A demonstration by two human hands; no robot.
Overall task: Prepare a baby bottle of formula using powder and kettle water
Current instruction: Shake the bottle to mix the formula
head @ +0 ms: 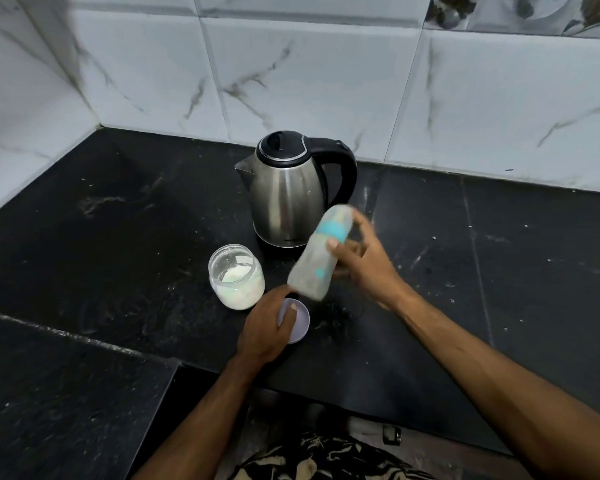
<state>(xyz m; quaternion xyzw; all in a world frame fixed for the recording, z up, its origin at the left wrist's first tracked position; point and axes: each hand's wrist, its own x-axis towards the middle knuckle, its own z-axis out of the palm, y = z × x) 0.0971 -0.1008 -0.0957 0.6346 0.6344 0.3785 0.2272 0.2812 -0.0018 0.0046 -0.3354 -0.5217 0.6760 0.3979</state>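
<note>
- The baby bottle [321,252] is tilted, its long axis running from lower left to upper right; the capped top points up and away toward the kettle, and the base hangs just above the counter.
- It looks cloudy and see-through, blurred in the frame, with a turquoise collar near the top and a small turquoise mark low on the body.
- My right hand [364,261] grips the bottle around its middle, thumb across the front and fingers curled behind.
- My left hand [269,327] holds a pale lilac lid [297,322] down by the bottle's base, thumb lying over its top.
- Just left of the lid stands an open glass jar [236,277] partly filled with white powder.
- Behind both sits a steel kettle [286,190] with black lid and handle, spout pointing left.
- Everything rests on a black stone counter [118,216] backed by white marbled tiles [309,77].
</note>
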